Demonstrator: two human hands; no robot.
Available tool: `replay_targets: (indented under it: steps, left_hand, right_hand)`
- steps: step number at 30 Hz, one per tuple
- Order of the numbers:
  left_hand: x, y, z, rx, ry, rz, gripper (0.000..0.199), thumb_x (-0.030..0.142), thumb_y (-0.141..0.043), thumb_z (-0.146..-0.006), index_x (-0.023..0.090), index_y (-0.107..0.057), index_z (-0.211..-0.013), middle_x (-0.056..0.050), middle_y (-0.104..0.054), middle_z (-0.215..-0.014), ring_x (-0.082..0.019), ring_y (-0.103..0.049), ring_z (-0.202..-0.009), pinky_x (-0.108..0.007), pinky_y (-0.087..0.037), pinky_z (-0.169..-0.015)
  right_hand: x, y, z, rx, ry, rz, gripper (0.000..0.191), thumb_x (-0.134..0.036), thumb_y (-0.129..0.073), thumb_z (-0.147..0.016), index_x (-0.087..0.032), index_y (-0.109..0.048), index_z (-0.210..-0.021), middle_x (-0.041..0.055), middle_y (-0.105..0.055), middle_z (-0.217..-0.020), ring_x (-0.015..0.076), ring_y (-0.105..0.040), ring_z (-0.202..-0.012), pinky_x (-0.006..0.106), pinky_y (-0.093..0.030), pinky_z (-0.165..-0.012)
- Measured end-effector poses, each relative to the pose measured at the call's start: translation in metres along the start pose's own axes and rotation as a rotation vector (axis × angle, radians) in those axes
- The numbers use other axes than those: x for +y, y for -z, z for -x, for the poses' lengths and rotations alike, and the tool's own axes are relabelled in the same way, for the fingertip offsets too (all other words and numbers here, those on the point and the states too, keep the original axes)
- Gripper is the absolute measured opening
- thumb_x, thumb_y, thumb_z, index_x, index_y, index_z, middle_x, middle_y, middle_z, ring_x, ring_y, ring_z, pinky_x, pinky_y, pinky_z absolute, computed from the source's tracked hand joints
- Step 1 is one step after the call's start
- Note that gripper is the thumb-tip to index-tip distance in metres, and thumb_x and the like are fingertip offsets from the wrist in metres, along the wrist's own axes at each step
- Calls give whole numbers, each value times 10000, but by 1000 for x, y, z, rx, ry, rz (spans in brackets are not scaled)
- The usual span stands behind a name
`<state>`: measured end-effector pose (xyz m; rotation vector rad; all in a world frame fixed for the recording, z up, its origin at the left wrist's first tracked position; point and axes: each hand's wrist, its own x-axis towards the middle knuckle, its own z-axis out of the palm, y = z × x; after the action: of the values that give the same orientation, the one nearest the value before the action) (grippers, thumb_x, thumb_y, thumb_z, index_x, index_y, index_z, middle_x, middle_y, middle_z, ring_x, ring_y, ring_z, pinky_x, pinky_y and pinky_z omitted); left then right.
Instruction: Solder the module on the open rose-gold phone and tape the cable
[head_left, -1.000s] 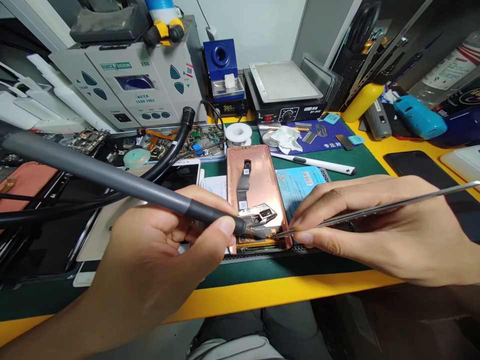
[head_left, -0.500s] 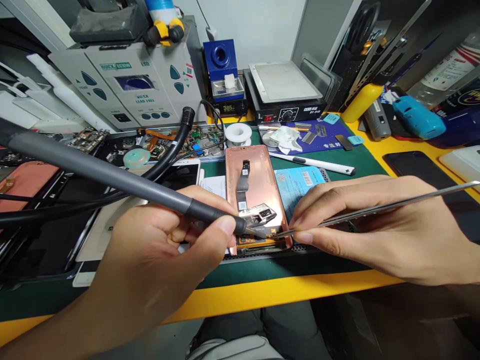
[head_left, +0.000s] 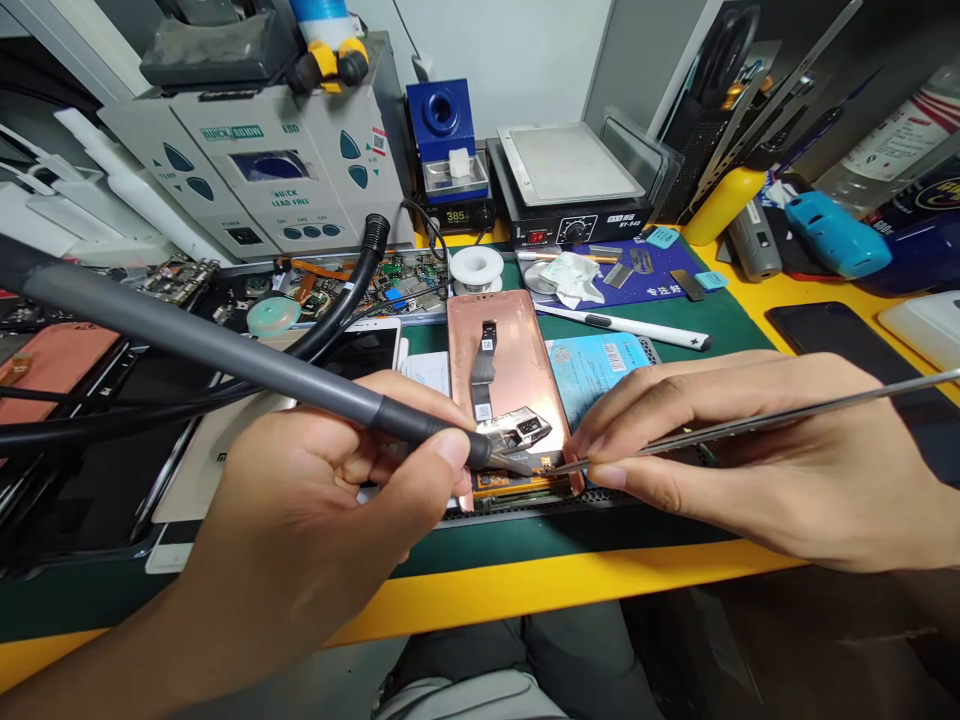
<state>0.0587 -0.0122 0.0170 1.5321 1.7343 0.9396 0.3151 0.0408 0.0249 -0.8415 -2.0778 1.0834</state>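
My left hand (head_left: 337, 510) is closed around a soldering iron (head_left: 315, 390), thumb pressed near its front end. The iron's blade-like tip points right, over the lower end of a copper-coloured phone panel (head_left: 506, 350). My right hand (head_left: 750, 450) pinches thin metal tweezers (head_left: 697, 432), their points close to the iron's tip at a small orange flex part (head_left: 517, 482). Whether tip and points touch is too small to tell. A dark ribbon cable (head_left: 484, 370) and a crumpled silvery piece (head_left: 517, 428) lie on the panel.
Behind the panel stand a grey rework station (head_left: 255, 170), a solder spool (head_left: 477, 268) and a black heating plate (head_left: 570, 190). Phones and circuit boards (head_left: 397, 270) crowd the left. A white pen tool (head_left: 637, 327), blue packet (head_left: 596, 352) and black phone (head_left: 847, 340) lie right.
The panel's far end has shifted very slightly left. Both hands stay almost in place, with the iron and the tweezers at the panel's near end.
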Motion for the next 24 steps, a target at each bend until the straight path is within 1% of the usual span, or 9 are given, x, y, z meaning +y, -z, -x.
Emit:
replay_targets:
  steps: [3, 6, 8, 12, 16, 20, 24]
  left_hand:
    - [3, -3, 3, 19, 31, 4, 166, 408, -657, -840, 340, -793, -773, 105, -557, -382, -88, -467, -365, -200, -385, -413]
    - [5, -4, 4, 24, 56, 38, 144, 394, -673, -829, 333, -793, -776, 93, -579, -401, -125, -605, -443, -200, -462, -455]
    - [7, -4, 5, 20, 81, 57, 126, 389, -688, -826, 327, -788, -783, 91, -585, -413, -135, -640, -458, -197, -477, -450]
    - [9, -4, 6, 25, 113, 66, 122, 390, -693, -828, 311, -782, -802, 86, -595, -424, -130, -607, -413, -193, -458, -398]
    - [9, -4, 6, 18, 128, 60, 108, 388, -692, -827, 314, -767, -807, 88, -588, -411, -143, -628, -425, -193, -483, -396]
    - [8, -3, 5, 1, 134, 50, 123, 412, -690, -824, 324, -776, -820, 103, -571, -401, -121, -620, -422, -172, -466, -403]
    - [8, -3, 6, 7, 103, 41, 141, 394, -660, -855, 315, -773, -828, 107, -684, -515, -88, -607, -425, -163, -466, -412]
  right_hand:
    - [0, 0, 1, 4, 7, -5, 30, -157, -912, -856, -152, -888, -841, 56, -877, -846, 200, -833, -743, 263, -686, -671]
    - [-2, -1, 0, 6, -4, -4, 44, -162, -916, -851, -165, -885, -820, 52, -876, -835, 204, -833, -737, 267, -689, -665]
    - [-3, -2, -1, 1, -14, -8, 41, -157, -921, -840, -171, -888, -821, 53, -877, -836, 210, -833, -734, 273, -690, -662]
    - [-4, -3, -3, -8, -23, -11, 46, -150, -925, -828, -183, -892, -826, 56, -877, -840, 225, -836, -740, 291, -696, -672]
    - [-2, -2, -2, -8, -24, -17, 66, -142, -923, -827, -202, -894, -827, 53, -875, -838, 231, -834, -740, 298, -694, -663]
    - [-2, -1, -1, -3, -29, -20, 64, -159, -933, -820, -212, -898, -828, 53, -874, -835, 237, -835, -744, 300, -693, -658]
    - [-4, -1, -3, -7, -23, -17, 44, -158, -922, -834, -189, -895, -820, 57, -873, -828, 225, -833, -729, 286, -690, -648]
